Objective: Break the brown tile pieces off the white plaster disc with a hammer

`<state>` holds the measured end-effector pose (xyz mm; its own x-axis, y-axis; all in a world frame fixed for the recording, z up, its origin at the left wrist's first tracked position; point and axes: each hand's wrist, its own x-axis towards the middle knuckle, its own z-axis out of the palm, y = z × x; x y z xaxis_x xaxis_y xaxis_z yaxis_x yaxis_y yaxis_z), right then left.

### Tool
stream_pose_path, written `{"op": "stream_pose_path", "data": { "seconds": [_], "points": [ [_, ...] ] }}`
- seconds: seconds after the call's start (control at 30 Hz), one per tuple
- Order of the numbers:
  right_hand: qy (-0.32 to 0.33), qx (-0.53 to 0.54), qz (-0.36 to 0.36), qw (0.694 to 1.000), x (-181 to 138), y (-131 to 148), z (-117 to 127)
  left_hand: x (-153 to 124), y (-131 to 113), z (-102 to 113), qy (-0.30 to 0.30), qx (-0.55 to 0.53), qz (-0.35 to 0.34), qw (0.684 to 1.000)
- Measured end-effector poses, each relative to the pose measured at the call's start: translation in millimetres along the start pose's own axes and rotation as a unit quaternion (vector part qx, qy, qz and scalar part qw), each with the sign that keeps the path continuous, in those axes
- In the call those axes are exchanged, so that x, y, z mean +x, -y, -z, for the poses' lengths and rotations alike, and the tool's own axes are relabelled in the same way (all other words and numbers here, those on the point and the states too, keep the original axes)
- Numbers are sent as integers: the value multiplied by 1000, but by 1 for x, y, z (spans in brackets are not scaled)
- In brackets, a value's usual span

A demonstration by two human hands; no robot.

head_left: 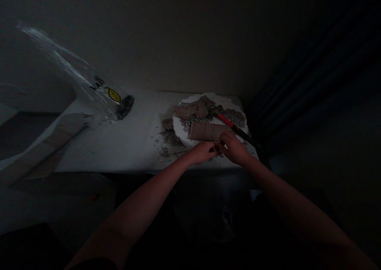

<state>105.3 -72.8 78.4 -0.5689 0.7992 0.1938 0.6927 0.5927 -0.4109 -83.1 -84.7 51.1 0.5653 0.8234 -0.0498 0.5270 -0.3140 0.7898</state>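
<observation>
In the dim head view, my left hand [204, 152] and my right hand [233, 147] meet near the table's front edge, fingertips close together. The fingers of both are curled inward, and whatever they pinch is too dark and small to make out. Just beyond them lies a brown rectangular slab [205, 130] with a rough, dotted surface; my right fingers reach over its near right corner. It rests on a round white board [180, 132]. Behind it are a crumpled brown piece [190, 110] and grey-brown crumbs [233, 116]. A red-and-black handled tool [225, 120] lies to the right.
A white table [139, 139] stands against the wall. Left on it is a clear plastic bag [98, 91] with a yellow label and dark contents at its base. Crumbs [163, 151] are scattered left of the board. A dark curtain [321, 63] hangs at right.
</observation>
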Motion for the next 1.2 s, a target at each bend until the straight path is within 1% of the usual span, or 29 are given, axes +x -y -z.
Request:
{"op": "stream_pose_path", "data": {
  "seconds": [0.07,0.17,0.23,0.3,0.37,0.4,0.43,0.47,0.5,0.53,0.57,0.6,0.67,0.73,0.83,0.9,0.97,1.03,1.07,1.13,1.2],
  "points": [
    [-18,34,0,999,-3,7,-7,1,3,-4,-10,-31,-21,999],
    [-41,76,-4,996,-7,14,-12,0,4,-7,-49,-42,-4,998],
    [-38,97,-4,995,-9,16,-13,-4,4,-5,-38,-57,-6,998],
    [-29,106,-5,994,-8,13,-10,-11,6,1,7,-64,-10,998],
    [-35,91,-17,995,-6,2,-4,-22,13,12,79,-46,14,996],
    [-46,74,-30,996,-4,-7,0,-28,19,19,126,-28,42,991],
    [-58,57,-50,995,-2,-19,4,-35,26,26,185,-9,78,980],
    [-64,38,-72,995,0,-31,9,-42,34,33,230,16,120,966],
    [-64,20,-90,994,2,-44,12,-48,42,39,253,50,171,951],
    [-52,1,-101,993,4,-57,16,-52,51,44,253,89,216,939],
    [-39,-19,-107,993,5,-68,18,-56,58,48,240,132,251,928],
    [-30,-35,-113,993,6,-77,19,-58,65,50,217,176,273,921],
    [-16,-62,-120,991,8,-88,20,-57,74,52,165,252,289,909],
    [0,-80,-120,990,11,-91,18,-52,78,50,113,300,297,900],
    [34,-81,-108,990,14,-89,13,-47,76,47,41,328,307,892],
    [57,-77,-99,990,17,-86,10,-46,71,45,30,337,308,889],
    [78,-75,-88,990,18,-84,8,-49,63,42,66,347,315,881],
    [96,-69,-75,990,19,-83,6,-52,54,37,133,356,318,868],
    [100,-65,-69,990,19,-83,5,-53,49,33,164,359,309,865],
    [102,-57,-61,991,19,-85,3,-53,40,24,212,357,262,871],
    [99,-49,-58,992,19,-88,2,-52,33,14,239,346,202,885]
  ]
}}
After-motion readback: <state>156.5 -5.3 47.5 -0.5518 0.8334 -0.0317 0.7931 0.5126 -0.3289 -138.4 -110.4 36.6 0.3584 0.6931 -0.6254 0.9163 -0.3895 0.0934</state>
